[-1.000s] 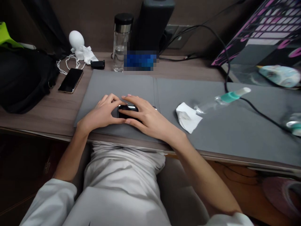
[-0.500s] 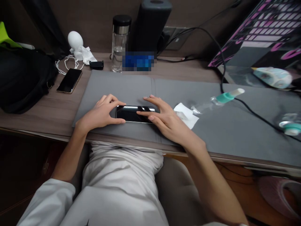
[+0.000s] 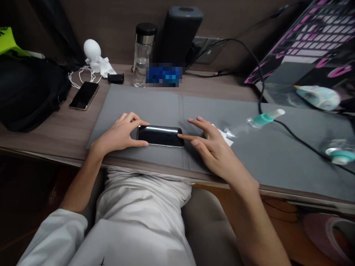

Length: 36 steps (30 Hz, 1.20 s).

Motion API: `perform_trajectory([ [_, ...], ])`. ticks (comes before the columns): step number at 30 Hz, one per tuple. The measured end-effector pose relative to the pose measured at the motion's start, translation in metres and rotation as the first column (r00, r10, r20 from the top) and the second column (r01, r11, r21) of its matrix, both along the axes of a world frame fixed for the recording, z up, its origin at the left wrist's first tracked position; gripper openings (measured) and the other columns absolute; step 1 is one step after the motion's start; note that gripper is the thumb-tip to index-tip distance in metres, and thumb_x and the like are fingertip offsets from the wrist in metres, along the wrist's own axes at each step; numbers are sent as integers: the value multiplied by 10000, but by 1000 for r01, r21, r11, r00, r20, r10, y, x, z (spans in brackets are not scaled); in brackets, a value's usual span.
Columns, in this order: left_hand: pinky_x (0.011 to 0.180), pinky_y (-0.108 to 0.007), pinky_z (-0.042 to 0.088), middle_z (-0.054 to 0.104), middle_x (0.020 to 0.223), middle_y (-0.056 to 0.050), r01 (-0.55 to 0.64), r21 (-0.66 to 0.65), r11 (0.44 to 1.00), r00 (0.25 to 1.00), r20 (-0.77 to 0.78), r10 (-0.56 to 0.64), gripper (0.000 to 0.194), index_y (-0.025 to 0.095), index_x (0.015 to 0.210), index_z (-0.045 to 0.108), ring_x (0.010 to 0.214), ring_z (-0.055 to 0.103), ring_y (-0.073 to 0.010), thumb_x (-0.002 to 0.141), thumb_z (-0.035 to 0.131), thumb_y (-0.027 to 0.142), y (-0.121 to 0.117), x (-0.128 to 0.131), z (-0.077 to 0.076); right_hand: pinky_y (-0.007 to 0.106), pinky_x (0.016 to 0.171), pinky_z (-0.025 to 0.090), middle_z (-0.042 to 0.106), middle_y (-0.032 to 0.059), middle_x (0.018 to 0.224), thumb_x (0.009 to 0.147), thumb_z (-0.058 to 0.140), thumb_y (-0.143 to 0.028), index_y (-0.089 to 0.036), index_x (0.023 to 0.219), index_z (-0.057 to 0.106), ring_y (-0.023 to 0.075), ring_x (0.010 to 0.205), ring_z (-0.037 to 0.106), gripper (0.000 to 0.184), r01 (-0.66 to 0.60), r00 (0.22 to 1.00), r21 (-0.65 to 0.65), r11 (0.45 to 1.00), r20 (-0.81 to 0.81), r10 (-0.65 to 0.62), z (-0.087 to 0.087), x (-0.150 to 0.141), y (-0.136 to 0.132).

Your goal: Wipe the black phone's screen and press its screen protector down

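A smartphone (image 3: 161, 136) with a dark, glossy screen lies sideways on the grey desk mat (image 3: 149, 107). Thumb and index finger of my left hand (image 3: 119, 131) grip its left end by the two long edges. My right hand (image 3: 216, 144) has its fingers apart, and its outstretched index finger reaches the right end of the screen. Behind that hand a white tissue (image 3: 227, 140) is partly hidden. A clear bottle with a teal collar (image 3: 263, 118) lies on the mat to the right, its white tip pointing away.
A second phone (image 3: 84, 95) lies at the left, near a black bag (image 3: 30, 92). Along the back stand a glass water bottle (image 3: 141, 55) and a tall black device (image 3: 180, 37). A black cable (image 3: 299, 139) crosses the mat; a computer mouse (image 3: 318, 96) is at the right.
My right hand has moved right along the phone, its index finger going from mid-screen to the right end. More of the tissue is now covered. My left hand keeps its grip.
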<state>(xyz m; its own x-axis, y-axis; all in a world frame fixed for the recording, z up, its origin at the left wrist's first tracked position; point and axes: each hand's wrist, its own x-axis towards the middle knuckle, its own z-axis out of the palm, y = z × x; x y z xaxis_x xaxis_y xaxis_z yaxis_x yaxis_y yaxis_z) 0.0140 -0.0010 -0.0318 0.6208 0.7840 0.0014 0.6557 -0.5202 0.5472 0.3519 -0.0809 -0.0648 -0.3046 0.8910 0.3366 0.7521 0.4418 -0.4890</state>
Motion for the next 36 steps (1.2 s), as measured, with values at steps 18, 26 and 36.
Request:
perform_trajectory([
  [18, 1230, -492, 425, 610, 1398, -90, 29, 33, 999, 999, 15, -29, 628, 274, 1471, 673, 1355, 525, -331, 948, 801, 595, 1, -1, -3, 709, 1409, 143, 376, 137, 1841, 1153, 452, -614, -221, 1501, 736, 374, 1759, 174, 597, -263, 962, 10, 965, 78, 262, 14, -81, 29],
  [26, 1243, -519, 423, 593, 1429, -106, 48, 43, 998, 999, -1, -48, 614, 271, 1470, 652, 1373, 515, -347, 963, 787, 589, 6, -2, -5, 737, 1397, 189, 391, 175, 1826, 1158, 463, -577, -178, 1496, 730, 387, 1748, 216, 587, -252, 962, 86, 964, 132, 240, 10, -107, 31],
  [36, 1254, -531, 422, 577, 1415, -94, 32, 55, 998, 999, -32, -31, 652, 301, 1523, 637, 1379, 512, -342, 962, 781, 600, 5, -3, -2, 622, 1338, 411, 573, 182, 1708, 1164, 508, -437, -201, 1520, 692, 353, 1614, 512, 465, -106, 988, 288, 952, 137, 69, 28, -50, 1],
])
